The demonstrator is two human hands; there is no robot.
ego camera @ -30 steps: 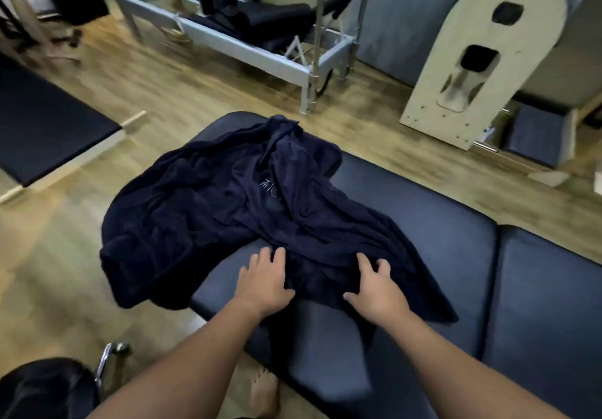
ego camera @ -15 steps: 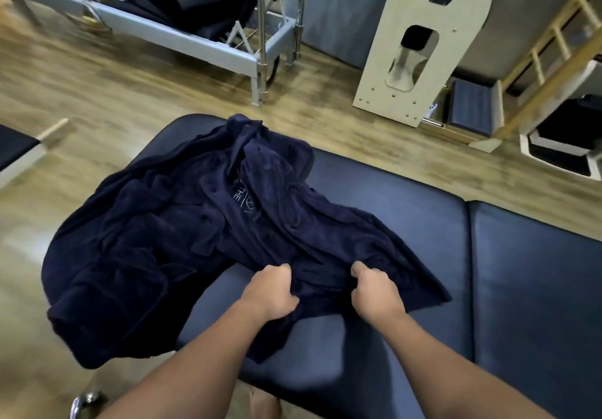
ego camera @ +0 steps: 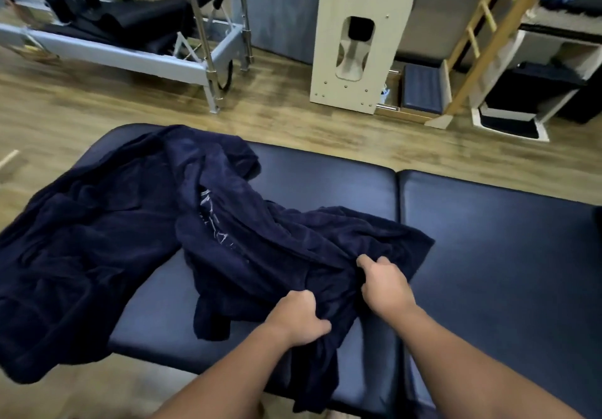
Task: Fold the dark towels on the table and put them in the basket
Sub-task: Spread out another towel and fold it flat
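Both hands — left hand [ego camera: 298, 317], right hand [ego camera: 384, 283] — grip the towel's [ego camera: 267, 249] near hem on the counter [ego camera: 488, 255]; soft, limp, probably heavy — best held at corners.

Reformer frame [ego camera: 136, 57], wooden ladder [ego camera: 482, 40]

A Pilates studio: a reformer [ego camera: 130, 37] stands at 11 o'clock, a ladder barrel [ego camera: 361, 37] at 12, wooden rungs [ego camera: 482, 24] at 1, on a wood floor [ego camera: 277, 115] beyond a padded bench [ego camera: 488, 255].
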